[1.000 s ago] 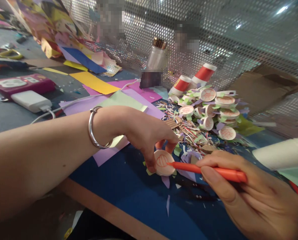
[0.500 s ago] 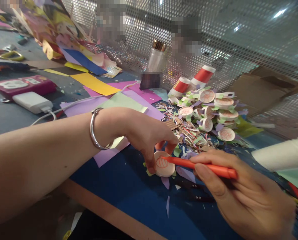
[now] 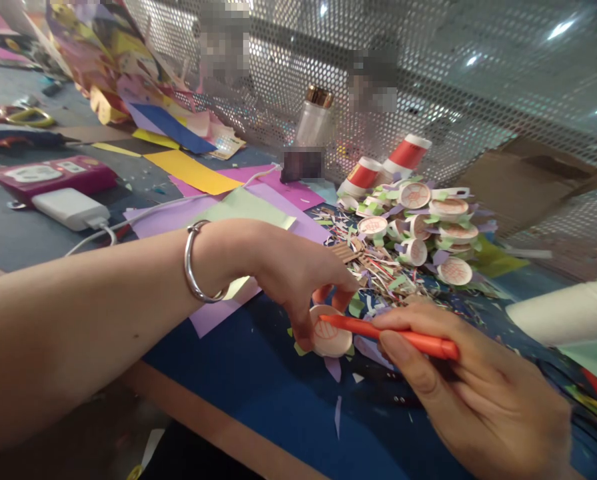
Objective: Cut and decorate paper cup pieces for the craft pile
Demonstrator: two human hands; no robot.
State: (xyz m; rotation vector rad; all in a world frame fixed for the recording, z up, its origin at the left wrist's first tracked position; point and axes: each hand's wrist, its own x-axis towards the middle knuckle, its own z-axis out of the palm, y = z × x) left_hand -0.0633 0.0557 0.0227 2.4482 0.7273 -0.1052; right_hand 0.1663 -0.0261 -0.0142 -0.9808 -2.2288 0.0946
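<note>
My left hand (image 3: 308, 273), with a silver bangle at the wrist, grips a small upturned paper cup (image 3: 333, 341) by its sides. Orange lines are drawn on the cup's round pale face, and green and purple paper tabs stick out around it. In my right hand (image 3: 478, 380) is an orange marker pen (image 3: 403, 337), its tip touching the upper left of the drawn lines. Behind my hands stands a heap of similar decorated paper cups (image 3: 418, 227) with orange patterns on their faces.
Paper shreds (image 3: 378, 267) lie before the heap. Purple paper (image 3: 208, 323), a magenta box (image 3: 53, 179), a white charger (image 3: 72, 207) and scissors (image 3: 31, 117) are at left. A bottle (image 3: 313, 123) stands by the mesh partition (image 3: 268, 73). A white roll (image 3: 563, 310) lies at right.
My right hand and the marker have shifted left, with the tip moving left across the cup's face. My left hand keeps its hold on the cup.
</note>
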